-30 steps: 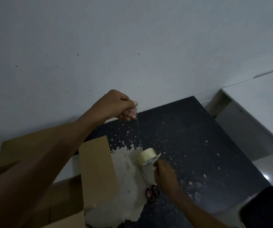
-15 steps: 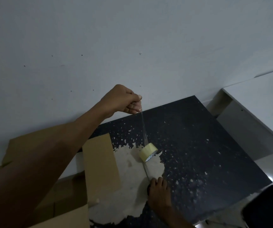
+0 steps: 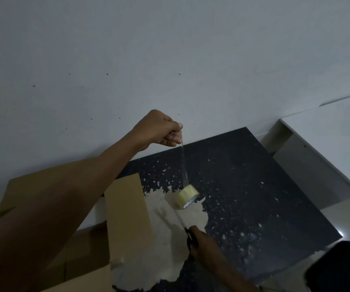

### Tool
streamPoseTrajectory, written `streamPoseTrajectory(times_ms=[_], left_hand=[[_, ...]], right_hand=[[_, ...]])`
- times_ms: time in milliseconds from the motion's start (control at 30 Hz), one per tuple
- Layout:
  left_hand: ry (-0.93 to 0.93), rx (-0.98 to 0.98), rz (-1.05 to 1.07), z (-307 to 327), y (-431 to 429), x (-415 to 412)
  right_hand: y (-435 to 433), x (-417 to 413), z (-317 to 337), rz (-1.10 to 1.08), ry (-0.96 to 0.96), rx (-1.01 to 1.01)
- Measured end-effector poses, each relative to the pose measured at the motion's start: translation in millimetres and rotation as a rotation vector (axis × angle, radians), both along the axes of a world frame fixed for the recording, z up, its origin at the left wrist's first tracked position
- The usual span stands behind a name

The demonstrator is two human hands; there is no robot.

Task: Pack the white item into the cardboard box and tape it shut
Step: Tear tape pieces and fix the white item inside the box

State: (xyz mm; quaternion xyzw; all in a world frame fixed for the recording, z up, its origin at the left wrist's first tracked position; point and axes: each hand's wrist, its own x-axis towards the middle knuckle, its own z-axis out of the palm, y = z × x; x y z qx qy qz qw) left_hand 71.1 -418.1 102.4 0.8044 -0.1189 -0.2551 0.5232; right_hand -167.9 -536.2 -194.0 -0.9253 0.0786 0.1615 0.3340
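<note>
My left hand (image 3: 159, 129) is raised in front of the wall and pinches the free end of a clear tape strip (image 3: 183, 163). The yellowish tape roll (image 3: 187, 196) hangs from that strip just above the table. My right hand (image 3: 203, 242) is low on the table, closed around the handles of scissors (image 3: 183, 225), whose blades point up toward the roll. The cardboard box (image 3: 125, 209) stands at the lower left with its flaps open. The white item is not visible.
A black table (image 3: 254, 197) with a worn, peeled pale patch lies under the roll. A grey wall rises behind it. A white desk (image 3: 334, 133) stands at the right. A dark object (image 3: 338, 268) sits at the lower right corner.
My right hand let go of the tape roll, dropped to the table and took up the scissors. My left hand rose, drawing out more tape, and the roll now hangs from it.
</note>
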Motion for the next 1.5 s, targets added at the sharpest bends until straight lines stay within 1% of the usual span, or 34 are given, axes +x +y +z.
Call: streamPoseTrajectory(times_ms=[133,233,300,367,467,567,633,1033,1400,1500], left_hand=[[-0.015,0.008,-0.002,0,2,0],[-0.010,0.003,0.000,0,2,1],[-0.006,0.002,0.000,-1,2,0],[-0.001,-0.004,0.000,-1,1,0],[0.003,-0.005,0.000,-1,1,1],[0.010,-0.013,0.000,-2,1,0],[0.009,-0.011,-0.002,-3,0,0],[0.010,-0.009,0.004,-3,5,1],[-0.002,-0.010,-0.010,-2,7,0],[0.011,-0.017,-0.010,-2,8,-1]], right_hand=[[-22,-1,16,-0.071,-0.010,0.110],[-35,-1,21,-0.154,-0.115,0.070],[-42,1,25,-0.196,-0.116,-0.050],[-49,3,29,-0.215,-0.076,-0.222],[-52,10,37,-0.173,0.009,-0.334],[-50,23,44,-0.115,0.004,-0.471],[-45,32,45,-0.092,-0.012,-0.513],[-31,75,56,-0.041,-0.067,-0.581],[-39,82,61,0.020,-0.084,-0.553],[-41,79,59,0.016,-0.148,-0.533]])
